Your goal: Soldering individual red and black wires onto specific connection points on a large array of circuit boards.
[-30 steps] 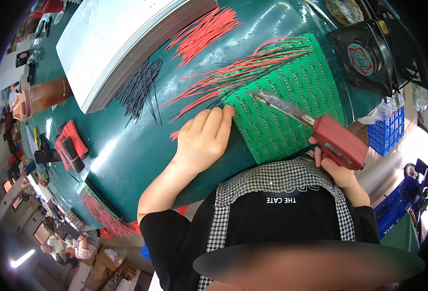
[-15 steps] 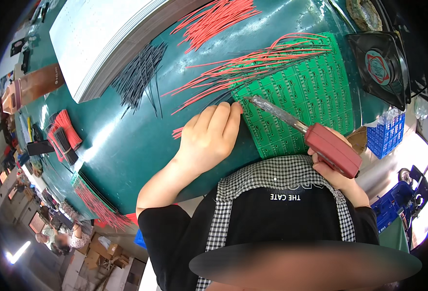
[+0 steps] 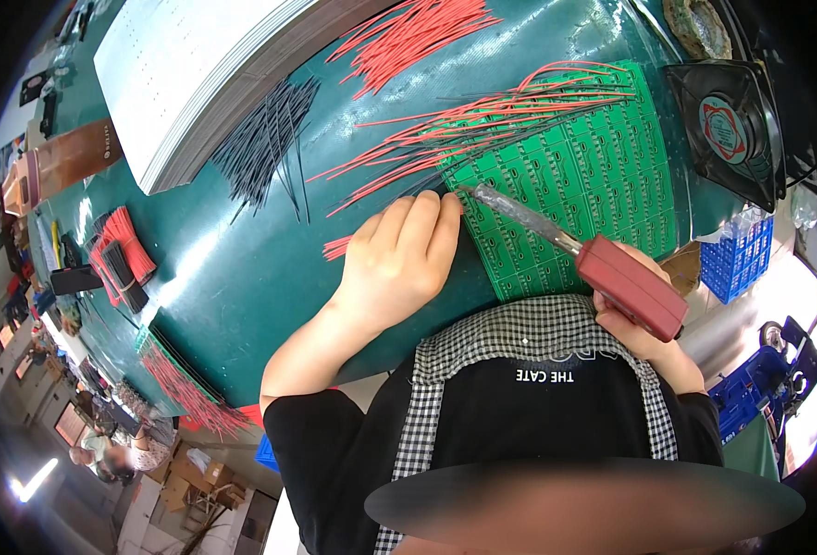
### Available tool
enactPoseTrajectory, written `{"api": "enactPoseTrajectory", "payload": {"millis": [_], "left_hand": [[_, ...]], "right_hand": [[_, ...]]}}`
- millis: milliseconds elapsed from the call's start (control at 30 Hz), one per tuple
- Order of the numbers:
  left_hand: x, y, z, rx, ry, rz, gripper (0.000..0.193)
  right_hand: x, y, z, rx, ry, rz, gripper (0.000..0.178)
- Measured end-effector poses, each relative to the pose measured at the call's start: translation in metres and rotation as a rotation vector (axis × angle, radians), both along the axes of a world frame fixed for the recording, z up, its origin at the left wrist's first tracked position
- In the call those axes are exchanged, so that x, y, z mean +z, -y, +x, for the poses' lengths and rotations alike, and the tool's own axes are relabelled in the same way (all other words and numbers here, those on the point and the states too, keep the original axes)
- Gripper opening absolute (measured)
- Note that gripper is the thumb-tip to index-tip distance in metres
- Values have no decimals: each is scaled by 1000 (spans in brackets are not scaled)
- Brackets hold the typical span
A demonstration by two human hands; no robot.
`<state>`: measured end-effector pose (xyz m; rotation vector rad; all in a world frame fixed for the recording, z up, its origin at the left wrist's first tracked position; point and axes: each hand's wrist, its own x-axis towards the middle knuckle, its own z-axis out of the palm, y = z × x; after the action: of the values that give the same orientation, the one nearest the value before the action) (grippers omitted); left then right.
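Note:
My right hand (image 3: 632, 319) is wrapped round the dark red body of a soldering gun (image 3: 631, 289). Its barrel slants up and left, the tip close to my left fingertips at the left edge of a green circuit board panel (image 3: 575, 190). My left hand (image 3: 399, 254) is closed, palm down, on a few red wires (image 3: 334, 248); their ends stick out left of the hand, and the part in the fingers is hidden. Red and black wires (image 3: 464, 134) fan out leftward from the panel's upper part. Whether the tip touches a wire or the board is too small to tell.
Loose black wires (image 3: 268, 139) and red wires (image 3: 418, 37) lie beyond my left hand, beside a thick white stack of sheets (image 3: 196, 74). A black fan (image 3: 723, 129) stands right of the panel. Wire bundles (image 3: 123, 264) and a brown bottle (image 3: 71, 166) are at left.
The soldering gun has shifted slightly left, its tip nearer my left fingertips. The red wires stick out a little farther to the left of my left hand, which stays in place.

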<state>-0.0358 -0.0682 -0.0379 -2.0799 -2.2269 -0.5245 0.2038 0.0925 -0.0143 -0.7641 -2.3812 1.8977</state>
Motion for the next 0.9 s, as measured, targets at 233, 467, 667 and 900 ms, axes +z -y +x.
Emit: {"api": "enactPoseTrajectory", "payload": {"millis": [233,467,667,900], "left_hand": [[1,-2,2,5,-19,-27,21],[-1,-4,2,-30,-121,-2,25],[-1,-5,6,-19,-133,-32,25],[0,-9,5,-4,-105,15,19]], "right_hand": [[2,-4,-3,36,-54,34,62],[0,-5,-6,91,-125,132,61],[-3,-10,5,86,-9,145,59],[-7,3,5,-243,-111,-304,64]]}}
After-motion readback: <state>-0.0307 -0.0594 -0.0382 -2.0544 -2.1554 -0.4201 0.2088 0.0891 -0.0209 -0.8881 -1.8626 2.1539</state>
